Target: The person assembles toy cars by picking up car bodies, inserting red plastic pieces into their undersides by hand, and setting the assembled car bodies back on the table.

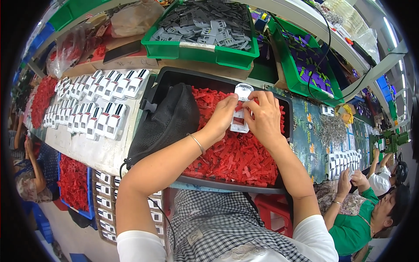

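Over the heap of small red plastic parts (244,159), I hold a white plastic casing (240,128) upright. My left hand (224,115) grips its left side with the thumb and fingers. My right hand (265,114) has its fingers curled onto the casing's face, with a fingertip pressed near its middle. A red part shows in the casing's lower window. Whether the right fingertips pinch another small piece is hidden. The red parts fill a black tray (227,185) below my hands.
A black mesh bag (168,118) lies over the tray's left side. Rows of white casings (94,114) stand on the left table. Behind are green bins of grey parts (209,30) and purple parts (312,72). A co-worker in green (351,212) handles casings at right.
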`<action>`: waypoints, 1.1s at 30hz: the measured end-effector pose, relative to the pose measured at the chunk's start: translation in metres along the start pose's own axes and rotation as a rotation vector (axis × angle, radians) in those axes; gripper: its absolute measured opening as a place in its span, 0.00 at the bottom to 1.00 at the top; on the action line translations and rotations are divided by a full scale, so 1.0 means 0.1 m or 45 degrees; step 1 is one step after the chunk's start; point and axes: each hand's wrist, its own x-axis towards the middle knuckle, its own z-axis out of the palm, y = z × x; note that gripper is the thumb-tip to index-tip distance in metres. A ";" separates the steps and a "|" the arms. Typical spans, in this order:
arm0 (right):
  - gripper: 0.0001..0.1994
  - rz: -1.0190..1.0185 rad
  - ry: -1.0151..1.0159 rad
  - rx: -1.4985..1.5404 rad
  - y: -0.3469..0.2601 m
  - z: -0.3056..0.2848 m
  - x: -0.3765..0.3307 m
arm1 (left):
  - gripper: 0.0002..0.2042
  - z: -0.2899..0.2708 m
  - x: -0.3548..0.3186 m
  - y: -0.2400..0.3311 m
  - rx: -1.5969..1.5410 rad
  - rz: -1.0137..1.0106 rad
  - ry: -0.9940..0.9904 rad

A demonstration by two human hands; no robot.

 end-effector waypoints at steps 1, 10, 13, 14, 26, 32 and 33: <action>0.07 0.000 0.058 0.004 0.03 0.03 0.00 | 0.17 0.02 -0.01 0.01 0.001 0.000 -0.004; 0.08 0.035 0.111 -0.004 0.06 0.08 0.00 | 0.17 0.13 -0.10 0.14 0.064 0.027 0.020; 0.09 0.090 0.181 0.044 0.06 0.08 0.03 | 0.15 0.12 -0.08 0.17 0.077 0.088 -0.046; 0.11 0.081 0.207 0.053 0.05 0.04 0.05 | 0.14 0.11 -0.07 0.16 0.070 0.065 -0.029; 0.23 0.671 -0.137 1.192 0.18 0.09 0.03 | 0.10 0.03 0.00 0.03 0.429 0.298 0.020; 0.20 0.755 -0.148 1.270 0.20 0.07 0.03 | 0.10 0.05 -0.02 0.05 0.533 0.394 0.072; 0.20 0.766 -0.164 1.281 0.20 0.07 0.03 | 0.10 0.04 -0.01 0.03 0.539 0.407 0.076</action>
